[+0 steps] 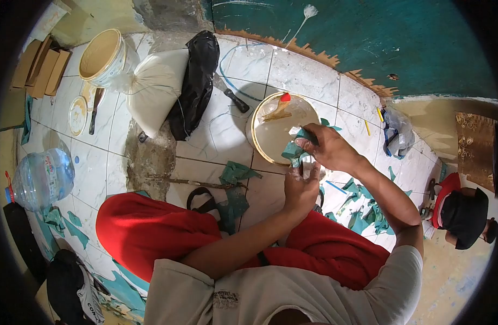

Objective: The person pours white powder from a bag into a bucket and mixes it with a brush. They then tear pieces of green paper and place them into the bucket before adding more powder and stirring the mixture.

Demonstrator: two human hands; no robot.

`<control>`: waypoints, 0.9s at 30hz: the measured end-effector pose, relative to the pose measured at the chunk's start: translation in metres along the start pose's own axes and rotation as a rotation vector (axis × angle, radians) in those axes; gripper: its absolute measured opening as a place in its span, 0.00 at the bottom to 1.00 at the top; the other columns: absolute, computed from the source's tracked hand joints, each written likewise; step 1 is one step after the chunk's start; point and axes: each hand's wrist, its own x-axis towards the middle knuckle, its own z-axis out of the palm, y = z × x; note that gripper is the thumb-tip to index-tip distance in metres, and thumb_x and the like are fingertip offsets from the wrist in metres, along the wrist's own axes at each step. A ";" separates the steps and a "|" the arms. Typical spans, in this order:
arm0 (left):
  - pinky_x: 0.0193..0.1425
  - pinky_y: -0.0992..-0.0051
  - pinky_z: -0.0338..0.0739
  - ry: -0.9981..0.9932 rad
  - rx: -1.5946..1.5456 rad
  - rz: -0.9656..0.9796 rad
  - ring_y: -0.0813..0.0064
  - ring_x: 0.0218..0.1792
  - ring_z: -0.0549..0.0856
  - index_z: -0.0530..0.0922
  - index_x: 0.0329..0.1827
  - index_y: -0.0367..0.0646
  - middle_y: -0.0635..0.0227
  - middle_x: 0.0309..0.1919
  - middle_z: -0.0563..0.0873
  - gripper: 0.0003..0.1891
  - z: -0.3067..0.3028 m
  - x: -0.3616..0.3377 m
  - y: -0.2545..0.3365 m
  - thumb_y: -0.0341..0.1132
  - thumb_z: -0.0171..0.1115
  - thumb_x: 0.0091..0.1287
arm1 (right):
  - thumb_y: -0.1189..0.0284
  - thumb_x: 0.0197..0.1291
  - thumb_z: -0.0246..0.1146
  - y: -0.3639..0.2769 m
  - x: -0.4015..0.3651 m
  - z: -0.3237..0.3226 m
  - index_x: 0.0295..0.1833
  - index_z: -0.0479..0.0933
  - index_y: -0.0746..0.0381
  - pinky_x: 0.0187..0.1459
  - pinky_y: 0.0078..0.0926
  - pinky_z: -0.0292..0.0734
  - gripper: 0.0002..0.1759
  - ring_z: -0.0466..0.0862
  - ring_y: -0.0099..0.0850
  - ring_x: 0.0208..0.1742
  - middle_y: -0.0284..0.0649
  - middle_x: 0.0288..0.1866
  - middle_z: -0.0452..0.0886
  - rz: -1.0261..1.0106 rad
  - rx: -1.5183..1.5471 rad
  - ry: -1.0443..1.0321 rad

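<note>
Right hand (pixel 331 149), left hand (pixel 301 194): fingers pinched a green scrap (pixel 292 151), both, it looked to me | bucket (pixel 254 135) stood at their eleven o'clock | ragged green pieces (pixel 358 223) lay at four

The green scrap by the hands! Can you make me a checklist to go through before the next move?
1. Right hand has hold of the green scrap: ok, it is in the fingers.
2. Left hand grips that scrap too: cannot tell; its fingertips are close below it.
3. Bucket is upright and near: ok, the hands are at its near edge.
4. Floor is free of litter: not ok, green pieces are scattered about.
5. Black-handled tool is out of the hands: ok, it lies left of the bucket.
</note>
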 end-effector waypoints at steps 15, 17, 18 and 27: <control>0.39 0.63 0.76 0.021 0.176 -0.019 0.63 0.29 0.83 0.80 0.36 0.30 0.52 0.28 0.86 0.20 -0.007 0.001 -0.033 0.45 0.69 0.69 | 0.68 0.61 0.72 0.011 -0.009 0.004 0.51 0.79 0.73 0.44 0.35 0.75 0.20 0.80 0.34 0.36 0.52 0.37 0.84 0.010 0.291 0.140; 0.39 0.63 0.76 0.010 0.204 0.006 0.62 0.28 0.83 0.80 0.36 0.30 0.52 0.27 0.86 0.20 -0.006 -0.001 -0.031 0.44 0.68 0.69 | 0.68 0.61 0.72 0.010 -0.010 0.004 0.51 0.79 0.73 0.44 0.35 0.76 0.20 0.80 0.34 0.36 0.52 0.37 0.84 -0.001 0.330 0.173; 0.39 0.63 0.76 0.010 0.206 0.007 0.62 0.28 0.83 0.80 0.36 0.30 0.52 0.27 0.86 0.20 -0.006 -0.001 -0.029 0.44 0.68 0.69 | 0.67 0.61 0.72 0.007 -0.011 0.001 0.56 0.77 0.73 0.48 0.34 0.77 0.25 0.82 0.34 0.40 0.52 0.42 0.84 0.008 0.295 0.143; 0.41 0.61 0.77 -0.093 0.239 0.118 0.57 0.35 0.86 0.80 0.44 0.29 0.48 0.33 0.86 0.16 -0.002 -0.011 -0.020 0.39 0.65 0.69 | 0.62 0.62 0.71 0.001 -0.005 -0.005 0.64 0.73 0.72 0.50 0.34 0.79 0.32 0.86 0.43 0.45 0.57 0.46 0.85 -0.098 0.065 0.310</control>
